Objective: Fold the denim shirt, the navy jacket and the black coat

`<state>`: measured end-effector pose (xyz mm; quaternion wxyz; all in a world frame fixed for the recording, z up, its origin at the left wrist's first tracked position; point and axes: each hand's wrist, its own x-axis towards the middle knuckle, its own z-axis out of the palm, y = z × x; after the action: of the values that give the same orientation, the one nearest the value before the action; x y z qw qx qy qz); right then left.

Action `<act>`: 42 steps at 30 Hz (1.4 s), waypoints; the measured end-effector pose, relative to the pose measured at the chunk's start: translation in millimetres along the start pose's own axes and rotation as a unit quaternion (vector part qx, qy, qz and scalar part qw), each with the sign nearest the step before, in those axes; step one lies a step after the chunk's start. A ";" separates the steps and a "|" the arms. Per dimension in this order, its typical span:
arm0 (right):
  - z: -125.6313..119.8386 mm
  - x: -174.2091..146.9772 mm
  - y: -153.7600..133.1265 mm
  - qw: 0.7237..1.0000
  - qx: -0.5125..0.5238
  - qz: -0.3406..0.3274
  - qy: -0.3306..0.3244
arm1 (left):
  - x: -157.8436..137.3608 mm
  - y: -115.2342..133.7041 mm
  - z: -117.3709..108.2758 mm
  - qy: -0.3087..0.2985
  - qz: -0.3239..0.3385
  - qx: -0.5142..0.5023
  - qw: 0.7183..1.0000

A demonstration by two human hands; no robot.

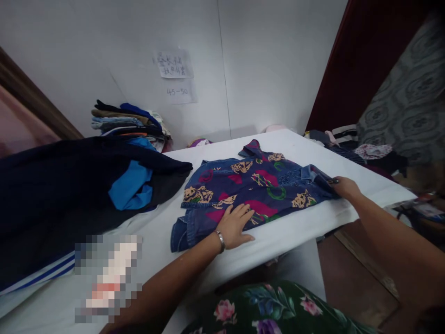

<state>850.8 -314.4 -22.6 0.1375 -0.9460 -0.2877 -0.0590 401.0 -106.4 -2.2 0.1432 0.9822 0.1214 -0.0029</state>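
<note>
A dark blue denim shirt [264,183], printed in magenta, tan and green, lies spread on the white-covered table [323,153]. Its collar is near the far side. My left hand [236,226], with a metal bracelet at the wrist, rests flat on the near part of the shirt, fingers spread. At the right end, my right hand [345,188] has its fingers closed on the edge of the shirt. A dark object shows at those fingers, too small to make out.
On the left lies a dark heap of clothing [45,185] with a bright blue piece [132,188] on it. Behind it stands a folded clothes stack [125,120]. Paper signs [175,65] hang on the wall. More clothes [373,151] lie beyond the table's right side.
</note>
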 end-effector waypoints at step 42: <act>61.1 -88.5 -158.6 0.914 0.048 -0.398 -0.061 | -48.0 -92.3 -21.4 0.129 -0.359 0.030 0.924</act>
<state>690.7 -216.7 -62.0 0.1298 -0.7469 -0.6511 -0.0370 331.7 -26.0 -5.6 0.0865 0.8686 0.4830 0.0692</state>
